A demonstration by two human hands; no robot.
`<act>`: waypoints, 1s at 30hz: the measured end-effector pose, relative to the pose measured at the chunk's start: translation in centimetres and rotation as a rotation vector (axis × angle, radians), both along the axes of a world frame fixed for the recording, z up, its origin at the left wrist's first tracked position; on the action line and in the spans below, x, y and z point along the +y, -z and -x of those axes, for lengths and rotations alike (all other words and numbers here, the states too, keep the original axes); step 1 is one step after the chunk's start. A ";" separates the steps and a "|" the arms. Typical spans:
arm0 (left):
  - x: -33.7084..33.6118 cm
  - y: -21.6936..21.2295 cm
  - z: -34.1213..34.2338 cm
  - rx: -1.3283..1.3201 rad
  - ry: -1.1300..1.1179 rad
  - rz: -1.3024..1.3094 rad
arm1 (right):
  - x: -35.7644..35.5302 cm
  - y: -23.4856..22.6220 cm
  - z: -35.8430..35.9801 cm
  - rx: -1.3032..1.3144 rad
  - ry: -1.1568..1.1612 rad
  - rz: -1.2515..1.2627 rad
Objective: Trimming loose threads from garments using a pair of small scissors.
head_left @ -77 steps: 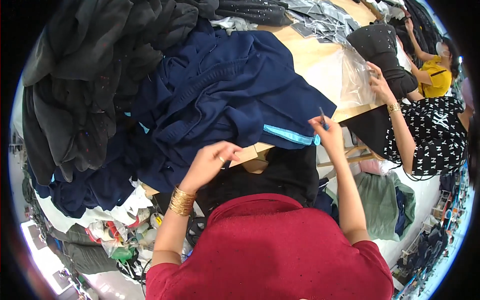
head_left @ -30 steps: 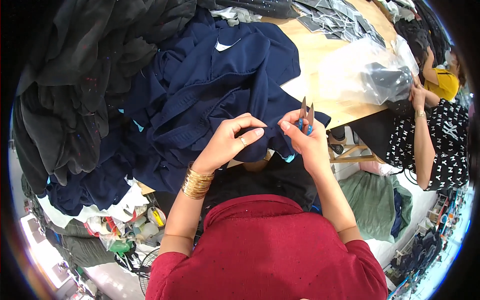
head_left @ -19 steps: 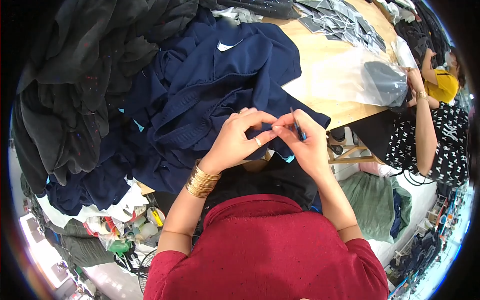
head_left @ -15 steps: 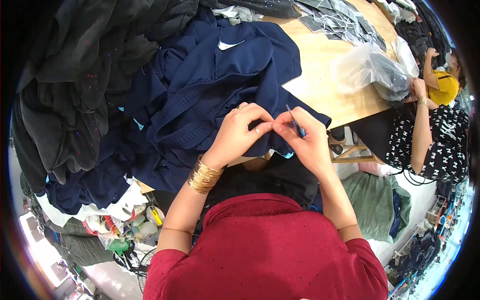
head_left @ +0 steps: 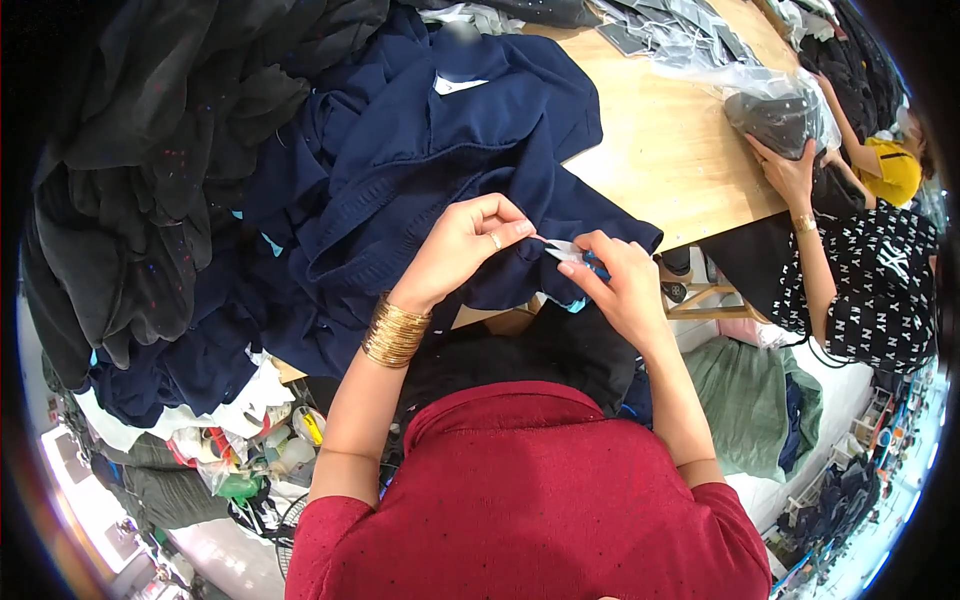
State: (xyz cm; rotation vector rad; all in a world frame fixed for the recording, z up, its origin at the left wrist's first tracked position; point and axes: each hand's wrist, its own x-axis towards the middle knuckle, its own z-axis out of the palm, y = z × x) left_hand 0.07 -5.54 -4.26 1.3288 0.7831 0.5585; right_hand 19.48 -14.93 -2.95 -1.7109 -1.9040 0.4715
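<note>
My left hand (head_left: 460,245), with gold bangles and a ring, pinches the end of a thin, pale, thread-like strand (head_left: 539,238) over a navy garment (head_left: 420,130). Facing it, my right hand (head_left: 628,290) is closed on small blue-handled thread snips (head_left: 597,267), their dark tip pointing left. A small white piece like a label (head_left: 568,253) sits at the right fingertips, against the blades; whether the strand joins it, I cannot make out. The garment lies in folds under both hands, a white neck label (head_left: 460,84) showing at its far side.
Black fabric (head_left: 150,130) is heaped at the left. Flat grey packets (head_left: 680,30) lie at the far side of the wooden table (head_left: 650,150). At the right, a co-worker in a black patterned top (head_left: 870,280) handles a bagged dark item (head_left: 780,120). Green cloth (head_left: 740,400) hangs lower right.
My hands, fingertips together before, have moved apart, and the strand and white piece now show between them. The co-worker's bagged item has shifted right and its plastic lies flatter.
</note>
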 end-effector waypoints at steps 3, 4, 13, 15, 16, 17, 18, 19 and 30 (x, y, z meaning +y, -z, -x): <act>0.0 -0.2 -0.3 0.004 0.000 0.005 | 0.3 -0.1 0.2 -0.103 -0.003 -0.082; 0.0 -0.3 -0.4 0.005 0.001 0.007 | 0.4 -0.2 0.3 -0.138 -0.002 -0.100; -0.2 -0.8 -0.6 0.068 0.037 -0.058 | 0.9 -1.0 1.0 -0.172 -0.032 -0.056; -0.2 -1.0 -0.6 0.070 0.049 -0.048 | 0.8 -0.9 1.1 -0.178 -0.036 -0.069; -0.2 -1.0 -0.6 0.068 0.051 -0.050 | 0.8 -0.9 1.1 -0.182 -0.040 -0.083; -0.3 -1.0 -0.5 0.050 0.045 -0.045 | 0.8 -0.9 1.2 -0.183 -0.038 -0.084; -0.2 -0.9 -0.5 0.031 0.041 -0.042 | 0.8 -1.0 1.2 -0.180 -0.041 -0.059; -0.3 -0.9 -0.3 0.029 0.044 -0.046 | 0.9 -1.0 1.2 -0.175 -0.044 -0.033; -0.9 -5.0 5.0 0.343 -0.778 -0.801 | -2.9 7.3 0.4 0.367 0.032 0.000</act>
